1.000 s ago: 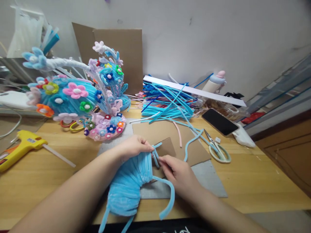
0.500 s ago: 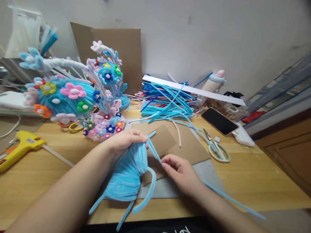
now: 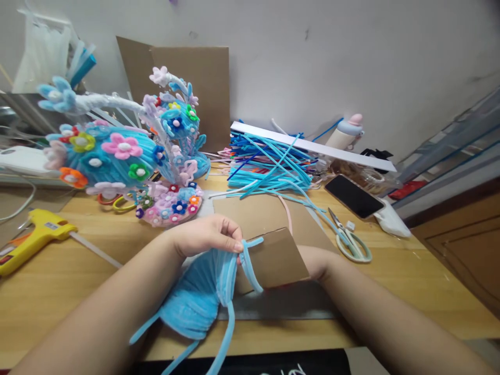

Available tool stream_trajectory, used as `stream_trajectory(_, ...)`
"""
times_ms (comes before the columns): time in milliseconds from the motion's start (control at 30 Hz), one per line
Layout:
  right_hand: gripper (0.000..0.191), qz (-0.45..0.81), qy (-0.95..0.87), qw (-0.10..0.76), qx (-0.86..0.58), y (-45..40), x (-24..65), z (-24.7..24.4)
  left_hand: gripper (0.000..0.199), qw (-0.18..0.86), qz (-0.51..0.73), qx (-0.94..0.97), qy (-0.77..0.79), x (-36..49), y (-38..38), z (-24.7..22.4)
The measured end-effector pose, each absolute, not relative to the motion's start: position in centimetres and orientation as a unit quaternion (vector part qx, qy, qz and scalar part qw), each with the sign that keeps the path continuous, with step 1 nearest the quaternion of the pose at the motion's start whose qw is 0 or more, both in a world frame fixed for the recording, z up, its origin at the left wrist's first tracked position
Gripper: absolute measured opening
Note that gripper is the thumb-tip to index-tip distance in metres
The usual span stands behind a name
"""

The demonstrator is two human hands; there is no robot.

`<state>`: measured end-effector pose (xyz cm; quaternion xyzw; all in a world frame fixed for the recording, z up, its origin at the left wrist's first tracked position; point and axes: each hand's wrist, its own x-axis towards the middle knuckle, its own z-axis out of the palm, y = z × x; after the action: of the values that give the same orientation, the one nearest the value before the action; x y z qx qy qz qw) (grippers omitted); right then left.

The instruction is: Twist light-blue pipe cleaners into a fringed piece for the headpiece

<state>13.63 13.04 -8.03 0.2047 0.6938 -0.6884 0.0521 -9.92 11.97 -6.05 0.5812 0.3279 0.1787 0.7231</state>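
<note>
My left hand (image 3: 224,237) pinches a light blue pipe cleaner against the edge of a small cardboard piece (image 3: 279,258), at the end where blue strands wrap it. A fan of light blue pipe cleaners (image 3: 193,299) spreads below that hand, with loose ends hanging toward the table's front edge. One strand (image 3: 252,268) curves down over the bare cardboard. Behind the cardboard's right side is my right hand (image 3: 312,260); its fingers are hidden, so what they hold does not show.
Flower-covered blue ornaments (image 3: 117,151) stand at the left, near a yellow glue gun (image 3: 49,232). A pile of blue pipe cleaners (image 3: 265,161) lies at the back. Scissors (image 3: 353,245) and a phone (image 3: 353,195) lie at the right. Cardboard (image 3: 253,211) covers a grey mat.
My right hand has let go of the blue strand and moved behind the small cardboard, which is now tilted up. My left hand has come slightly lower with the wrapped strands.
</note>
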Motion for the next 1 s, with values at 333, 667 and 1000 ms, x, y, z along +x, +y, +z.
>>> stream_trajectory(333,0.030,-0.742,0.589,-0.029,0.320,10.8,14.0,-9.1,0.021,0.643,0.297,0.564,0.424,-9.9,12.6,-6.8)
stream_trajectory(667,0.024,-0.669,0.549,-0.274,0.419,13.5,16.2,-4.7,0.024,0.535,0.150,0.725,0.408,-9.3,11.5,-5.7)
stream_trajectory(1000,0.043,-0.547,0.729,-0.218,0.348,13.9,15.6,-7.9,0.022,0.602,0.280,0.593,0.455,-9.3,12.3,-6.4)
